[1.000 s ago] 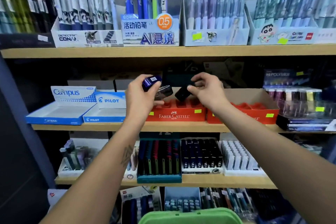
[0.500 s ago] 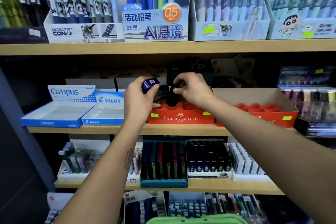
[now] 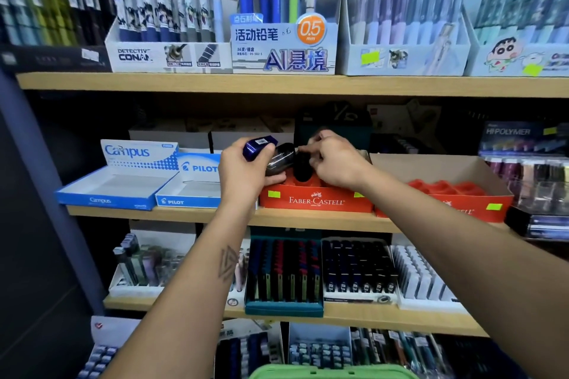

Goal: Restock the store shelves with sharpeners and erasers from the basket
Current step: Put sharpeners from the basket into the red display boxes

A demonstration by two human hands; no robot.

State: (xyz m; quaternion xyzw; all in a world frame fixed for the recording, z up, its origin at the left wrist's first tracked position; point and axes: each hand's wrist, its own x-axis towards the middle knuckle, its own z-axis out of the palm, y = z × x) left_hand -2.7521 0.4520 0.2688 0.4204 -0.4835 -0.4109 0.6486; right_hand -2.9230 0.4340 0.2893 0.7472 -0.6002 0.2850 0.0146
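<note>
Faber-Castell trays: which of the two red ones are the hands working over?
The left Faber-Castell tray, beside the Pilot box; both hands are over it. The right Faber-Castell tray is untouched.

Head view, close, facing shelves

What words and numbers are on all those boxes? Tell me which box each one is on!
"Campus": blue and white box.
"PILOT": blue box beside it.
"FABER-CASTELL": red tray.
"DETECTIV CONA": white pen box; the ends are blurred.
"活动铅笔", "0.5 mm", "AI悬境": pencil box.
"HI-POLYMER": dark box.
Small print, the green stickers and the second red tray's name: unreadable.
</note>
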